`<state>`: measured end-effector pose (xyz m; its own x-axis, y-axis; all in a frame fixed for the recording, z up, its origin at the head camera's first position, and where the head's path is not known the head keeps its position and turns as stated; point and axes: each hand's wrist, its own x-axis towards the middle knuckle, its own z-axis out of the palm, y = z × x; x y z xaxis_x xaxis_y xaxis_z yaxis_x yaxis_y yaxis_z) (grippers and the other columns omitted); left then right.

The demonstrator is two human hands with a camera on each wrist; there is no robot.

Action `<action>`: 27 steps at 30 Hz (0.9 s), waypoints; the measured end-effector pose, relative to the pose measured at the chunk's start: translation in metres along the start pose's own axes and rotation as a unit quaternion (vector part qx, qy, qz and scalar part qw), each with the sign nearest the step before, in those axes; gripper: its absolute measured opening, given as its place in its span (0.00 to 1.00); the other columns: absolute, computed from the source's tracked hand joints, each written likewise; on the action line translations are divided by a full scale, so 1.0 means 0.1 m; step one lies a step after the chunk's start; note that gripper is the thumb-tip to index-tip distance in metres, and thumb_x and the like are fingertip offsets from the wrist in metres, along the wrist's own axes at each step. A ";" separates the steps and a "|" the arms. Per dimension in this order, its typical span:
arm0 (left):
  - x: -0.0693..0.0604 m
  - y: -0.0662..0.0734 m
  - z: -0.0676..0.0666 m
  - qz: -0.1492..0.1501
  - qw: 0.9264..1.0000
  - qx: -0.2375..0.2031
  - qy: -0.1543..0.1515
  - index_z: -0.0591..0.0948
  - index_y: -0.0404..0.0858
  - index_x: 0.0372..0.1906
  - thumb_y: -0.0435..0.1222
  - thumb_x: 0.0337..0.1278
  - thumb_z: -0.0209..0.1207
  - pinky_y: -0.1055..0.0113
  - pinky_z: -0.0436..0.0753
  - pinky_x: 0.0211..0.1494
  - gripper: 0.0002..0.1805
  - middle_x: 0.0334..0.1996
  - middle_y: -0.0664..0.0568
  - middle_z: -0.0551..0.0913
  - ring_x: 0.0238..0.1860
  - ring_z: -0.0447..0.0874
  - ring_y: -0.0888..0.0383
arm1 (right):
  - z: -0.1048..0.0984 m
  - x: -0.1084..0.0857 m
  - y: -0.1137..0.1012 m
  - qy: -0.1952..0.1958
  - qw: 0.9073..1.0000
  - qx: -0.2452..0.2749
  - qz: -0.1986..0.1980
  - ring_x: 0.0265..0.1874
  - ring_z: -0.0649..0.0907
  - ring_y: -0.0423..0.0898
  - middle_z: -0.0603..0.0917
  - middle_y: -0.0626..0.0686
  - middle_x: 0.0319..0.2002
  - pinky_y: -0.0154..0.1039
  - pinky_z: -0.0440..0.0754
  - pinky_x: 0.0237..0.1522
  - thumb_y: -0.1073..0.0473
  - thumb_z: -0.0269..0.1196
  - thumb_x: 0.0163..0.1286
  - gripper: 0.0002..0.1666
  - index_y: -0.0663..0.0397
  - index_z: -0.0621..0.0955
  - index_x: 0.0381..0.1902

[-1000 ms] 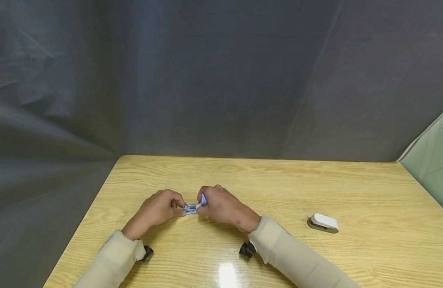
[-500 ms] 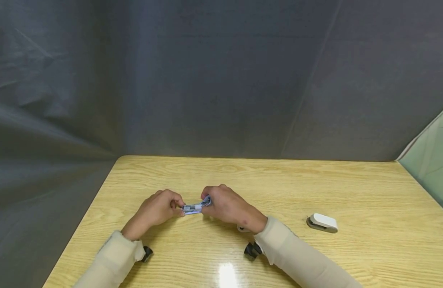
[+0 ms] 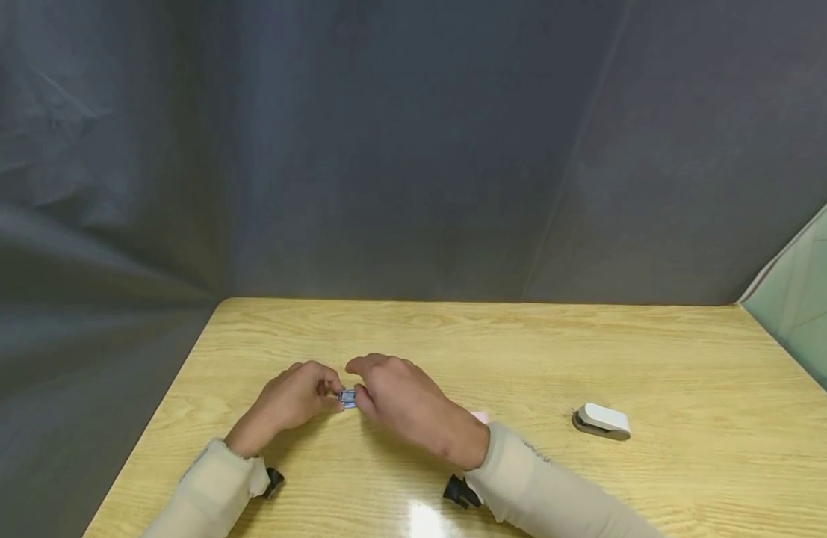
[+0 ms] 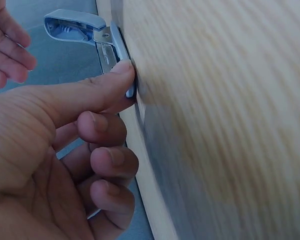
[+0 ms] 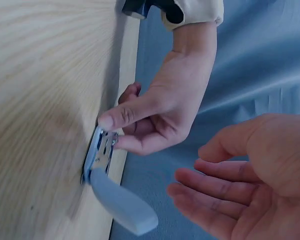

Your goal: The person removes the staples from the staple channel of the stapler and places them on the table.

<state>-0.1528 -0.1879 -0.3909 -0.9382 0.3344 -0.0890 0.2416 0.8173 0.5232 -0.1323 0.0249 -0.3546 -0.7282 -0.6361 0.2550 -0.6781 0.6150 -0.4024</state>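
The blue stapler [image 5: 101, 178] lay on the counter [image 3: 521, 359], its cover [image 5: 124, 205] swung up and magazine [image 5: 106, 151] exposed; refolding remained undone. Staple loading could not be verified. The left hand [image 3: 288, 400] pinched its end opposite the hinge. The right hand [image 3: 406, 400], fingers loosely extended, was empty beside it, having released the cover gripped half a second earlier. A white stapler [image 3: 603, 420] sat well to its right.

In the head view, the right hand [image 3: 403, 400] hides most of the blue stapler [image 3: 349, 398] next to the left hand [image 3: 299, 396]. Past the right hand's heel, a pink item [image 3: 480, 416] is too covered to identify. The left wrist view crops the right hand.
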 end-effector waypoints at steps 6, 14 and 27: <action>-0.08 -0.05 0.04 0.006 1.000 -0.011 -0.012 0.85 0.49 0.29 0.34 0.54 0.75 0.67 0.65 0.24 0.09 0.19 0.58 0.73 0.20 0.66 0.61 | 0.13 0.01 -0.07 -0.023 1.000 0.007 -0.011 0.32 0.81 0.35 0.87 0.51 0.45 0.25 0.76 0.33 0.64 0.63 0.75 0.09 0.59 0.85 0.50; -0.09 -0.07 0.09 0.008 1.000 -0.006 0.000 0.85 0.50 0.29 0.34 0.53 0.75 0.65 0.67 0.25 0.09 0.20 0.59 0.73 0.23 0.68 0.58 | 0.25 0.01 -0.04 -0.017 0.999 -0.009 -0.029 0.33 0.80 0.33 0.86 0.45 0.35 0.24 0.75 0.32 0.65 0.65 0.74 0.04 0.55 0.87 0.41; 0.00 -0.02 0.04 0.002 1.000 0.007 0.014 0.86 0.52 0.29 0.35 0.51 0.76 0.64 0.66 0.26 0.10 0.21 0.59 0.73 0.24 0.67 0.58 | 0.24 0.10 0.09 -0.046 0.999 -0.022 0.001 0.23 0.73 0.34 0.79 0.43 0.25 0.26 0.72 0.25 0.67 0.65 0.73 0.10 0.51 0.82 0.30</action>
<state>-0.1522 -0.1879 -0.3958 -0.9439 0.3241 -0.0637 0.2481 0.8229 0.5113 -0.1433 0.0127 -0.3772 -0.7193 -0.6733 0.1714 -0.6814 0.6355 -0.3632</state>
